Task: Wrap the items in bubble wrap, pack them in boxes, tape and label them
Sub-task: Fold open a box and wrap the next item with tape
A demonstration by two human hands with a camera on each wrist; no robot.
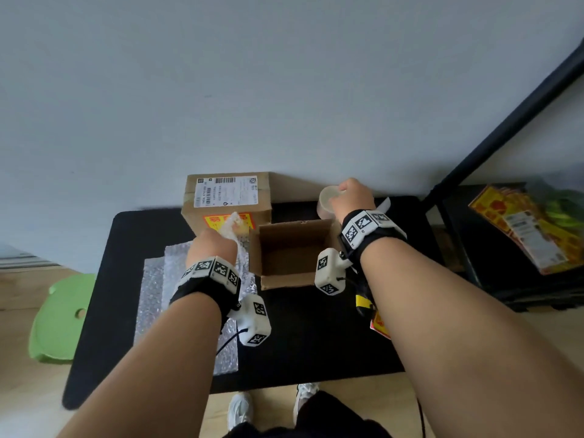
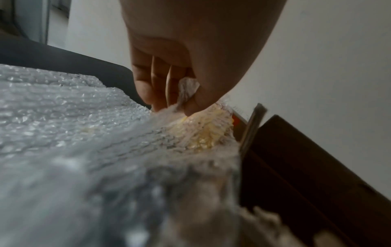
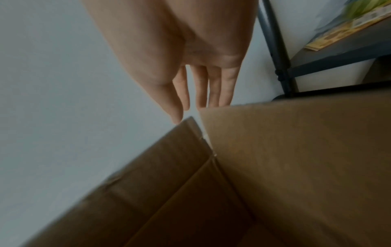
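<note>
Looks like the wrapping step: left hand (image 2: 180, 70) is pinching the bubble wrap (image 1: 177, 273) on the surface, right hand (image 1: 349, 197) is reaching, fingers straight, onto the clear cup (image 1: 327, 202) behind the open box (image 1: 294, 254). Next it probably needs gripping and carrying to the wrap.

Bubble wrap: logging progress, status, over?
Left hand pinches bubble wrap edge. Right hand open, at translucent round item behind open box. Box looks empty, nothing blocking.
</note>
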